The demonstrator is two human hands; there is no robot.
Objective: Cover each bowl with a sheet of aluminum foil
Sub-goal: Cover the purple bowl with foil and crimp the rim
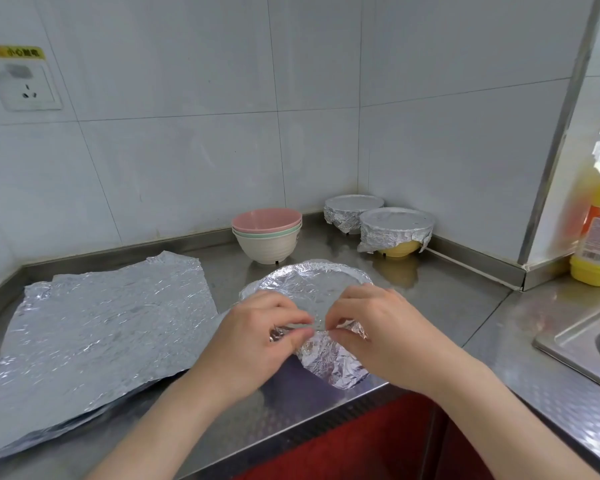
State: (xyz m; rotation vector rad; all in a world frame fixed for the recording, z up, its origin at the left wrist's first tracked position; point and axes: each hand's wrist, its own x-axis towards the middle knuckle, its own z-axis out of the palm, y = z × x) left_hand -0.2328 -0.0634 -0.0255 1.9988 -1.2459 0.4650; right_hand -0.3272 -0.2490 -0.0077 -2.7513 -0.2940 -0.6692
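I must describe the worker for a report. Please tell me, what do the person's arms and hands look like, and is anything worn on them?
Both arms are bare as far as the picture shows: no sleeve is in view. The left hand and the right hand wear no gloves, and I see no ring, watch or bracelet. The fingernails look short and plain.

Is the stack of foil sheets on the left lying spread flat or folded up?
Spread flat. The crinkled silver aluminum foil sheets lie open on the stainless steel counter, their edges and corners visible, with no fold across them.
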